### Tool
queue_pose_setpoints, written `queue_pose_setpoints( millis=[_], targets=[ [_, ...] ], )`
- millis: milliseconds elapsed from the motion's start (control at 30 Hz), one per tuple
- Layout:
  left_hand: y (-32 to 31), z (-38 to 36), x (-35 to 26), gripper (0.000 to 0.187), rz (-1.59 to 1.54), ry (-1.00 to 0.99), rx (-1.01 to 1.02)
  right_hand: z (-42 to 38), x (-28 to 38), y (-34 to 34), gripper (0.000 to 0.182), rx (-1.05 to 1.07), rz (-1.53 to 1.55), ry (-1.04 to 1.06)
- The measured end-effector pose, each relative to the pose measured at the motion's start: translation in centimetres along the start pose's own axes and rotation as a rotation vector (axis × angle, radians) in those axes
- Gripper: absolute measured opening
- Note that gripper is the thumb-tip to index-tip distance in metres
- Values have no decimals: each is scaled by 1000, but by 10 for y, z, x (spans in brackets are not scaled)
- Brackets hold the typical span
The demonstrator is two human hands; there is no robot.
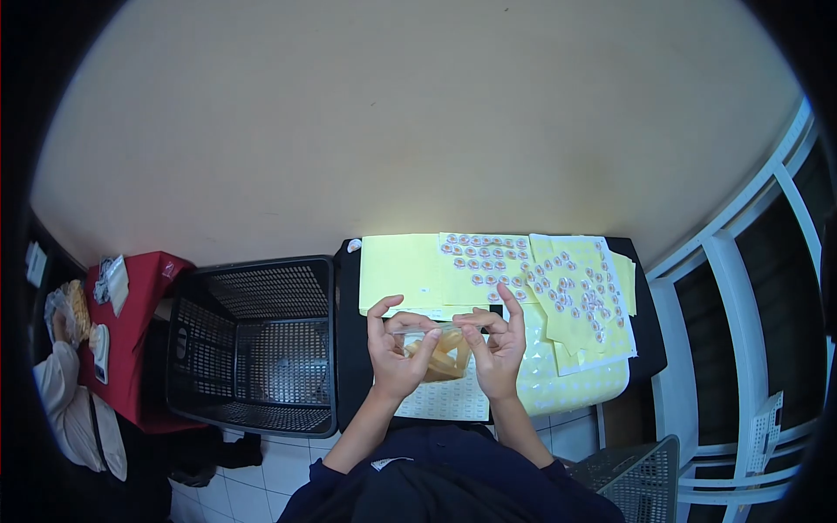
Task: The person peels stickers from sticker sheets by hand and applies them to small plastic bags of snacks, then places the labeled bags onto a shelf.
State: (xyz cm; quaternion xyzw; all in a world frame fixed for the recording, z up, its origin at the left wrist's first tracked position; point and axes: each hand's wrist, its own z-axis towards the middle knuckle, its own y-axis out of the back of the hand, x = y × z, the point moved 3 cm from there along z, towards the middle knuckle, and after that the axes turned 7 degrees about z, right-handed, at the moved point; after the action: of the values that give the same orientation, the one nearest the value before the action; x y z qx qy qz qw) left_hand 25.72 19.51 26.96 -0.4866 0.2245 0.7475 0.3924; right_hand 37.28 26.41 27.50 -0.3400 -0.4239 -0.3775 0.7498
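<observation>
A clear plastic bag (448, 359) with light brown pieces inside hangs between my two hands above the table. My left hand (403, 353) pinches the bag's top edge on one side, thumb against the fingers. On the other side my right hand (494, 349) pinches the same edge, its index finger raised. Beneath the bag lies a white sheet (436, 403) printed with rows of small marks. Behind my hands are yellow sheets (399, 261) bearing many round stickers (498, 254) with orange-red centres.
An empty black basket (283, 357) stands left of the table. Further left, a person's sleeve (57, 379) is beside a red-covered table (131, 349) with a filled bag and a scale-like object. A grey basket (641, 479) and white metal frame (741, 349) are at right.
</observation>
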Motion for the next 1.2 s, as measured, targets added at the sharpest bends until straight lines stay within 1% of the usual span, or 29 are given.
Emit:
queue_pose_setpoints(
  millis=[33, 100, 133, 200, 233, 333, 400, 433, 467, 500, 533, 600, 633, 867, 933, 1033, 1200],
  targets=[
    [-2, 1, -1, 56, -5, -1, 8, 0, 2, 0, 62, -7, -4, 3],
    [-5, 3, -2, 42, -115, 0, -15, -2, 3, 3, 62, -97, 185, -113],
    [-2, 4, 2, 42, -120, -2, -7, -2, 4, 5, 62, -104, 183, -107],
    [3, 10, 8, 18, -78, -25, 78, 0, 7, 11, 62, -117, 176, -87],
    [4, 10, 8, 2, -98, 32, 60, 0, 7, 11, 62, -120, 176, -79],
    [5, 9, 13, 4, -120, 34, 88, 1, 8, 12, 66, -133, 208, -101],
    [4, 9, 14, 4, -83, -2, 99, 6, 19, 13, 56, -10, -197, 144],
    [4, 10, 13, 3, -47, -42, 109, 10, 24, 13, 56, -6, -194, 141],
    [5, 10, 13, 3, -45, -41, 105, 13, 38, 7, 44, 51, -550, 258],
    [5, 10, 11, 3, 39, -66, 126, 14, 45, 2, 32, 107, -907, 374],
    [4, 10, 9, 3, 123, -89, 147, 14, 43, 2, 32, 110, -908, 373],
    [3, 10, 6, 4, 138, -96, 145, 12, 35, -6, 12, 203, -896, 362],
    [3, 10, 5, 4, 155, -105, 143, 12, 35, -8, 9, 215, -894, 356],
    [5, 11, 1, 4, 194, -130, 128, 10, 26, -11, 7, 215, -813, 353],
    [5, 11, 2, 4, 200, -124, 137, 8, 27, -13, 5, 149, -805, 382],
    [5, 11, 7, 5, 211, -112, 133, 8, 21, -14, 4, 114, -805, 386],
    [5, 14, -1, 8, 273, -107, 137, 8, 17, -12, 4, 140, -811, 369]
  ],
)
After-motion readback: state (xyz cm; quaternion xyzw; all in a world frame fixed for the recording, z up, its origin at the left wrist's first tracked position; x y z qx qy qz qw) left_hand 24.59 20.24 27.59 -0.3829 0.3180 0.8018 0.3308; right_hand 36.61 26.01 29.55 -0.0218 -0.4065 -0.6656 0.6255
